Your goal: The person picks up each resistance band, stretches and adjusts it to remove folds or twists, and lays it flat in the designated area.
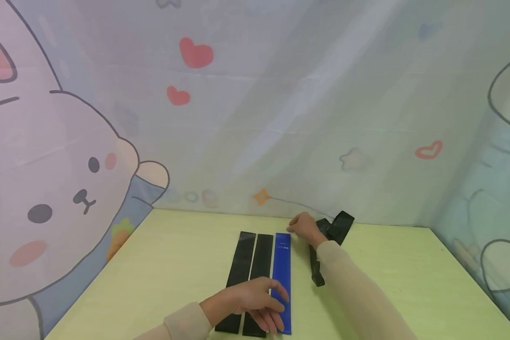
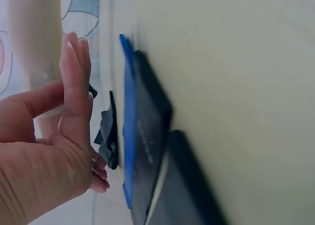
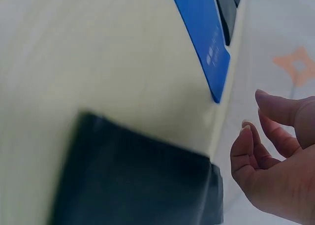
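With left hand [image 1: 257,300] and right hand [image 1: 305,227] loosely bent, holding nothing, touch gently. Smooth blue strip [image 1: 282,264] towards twelve o'clock.

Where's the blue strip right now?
In the head view, the blue strip lies on the table, just right of two black strips, partly hidden by the left hand.

Cartoon-printed cloth [image 1: 280,132] around a pale table [image 1: 178,255] forms a booth-like workspace.
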Tool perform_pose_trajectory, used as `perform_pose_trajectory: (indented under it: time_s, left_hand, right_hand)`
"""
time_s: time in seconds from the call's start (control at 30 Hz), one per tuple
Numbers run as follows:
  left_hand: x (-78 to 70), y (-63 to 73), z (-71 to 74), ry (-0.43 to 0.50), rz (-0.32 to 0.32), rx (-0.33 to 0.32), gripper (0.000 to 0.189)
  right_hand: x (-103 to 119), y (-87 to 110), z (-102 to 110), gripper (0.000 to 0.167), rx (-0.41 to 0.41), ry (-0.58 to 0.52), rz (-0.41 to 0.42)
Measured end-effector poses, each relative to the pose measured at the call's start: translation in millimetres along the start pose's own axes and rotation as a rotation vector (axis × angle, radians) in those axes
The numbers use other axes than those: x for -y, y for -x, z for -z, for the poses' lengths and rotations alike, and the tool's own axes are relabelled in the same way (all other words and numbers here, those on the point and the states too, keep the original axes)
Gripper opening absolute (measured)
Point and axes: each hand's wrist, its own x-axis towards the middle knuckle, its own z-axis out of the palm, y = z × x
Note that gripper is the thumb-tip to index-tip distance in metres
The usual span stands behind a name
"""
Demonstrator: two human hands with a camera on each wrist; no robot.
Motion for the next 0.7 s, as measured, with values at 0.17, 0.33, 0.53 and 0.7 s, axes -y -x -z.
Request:
perform_pose_trajectory:
  time_s: [0.17, 0.33, 0.53, 0.7]
  left_hand:
    - [-8.2, -12.7, 3.3, 0.004, -0.101, -0.104, 0.031]
    - [-9.5, -30.6, 6.4, 0.025, -0.178, -0.233, 0.038]
    - [-14.4, -47.3, 7.5, 0.023, -0.232, -0.305, 0.039]
    - [-19.7, -57.9, 6.7, 0.002, -0.269, -0.361, 0.039]
  right_hand:
    - [-9.6, 1.8, 18.1, 0.026, -0.009, -0.035, -0.05]
    - [-25.0, 3.4, 33.6, 0.026, -0.022, -0.046, -0.076]
    - [-43.2, 10.1, 51.5, 0.026, -0.049, -0.066, -0.114]
    - [-54.8, 16.7, 66.0, 0.033, -0.059, -0.081, -0.142]
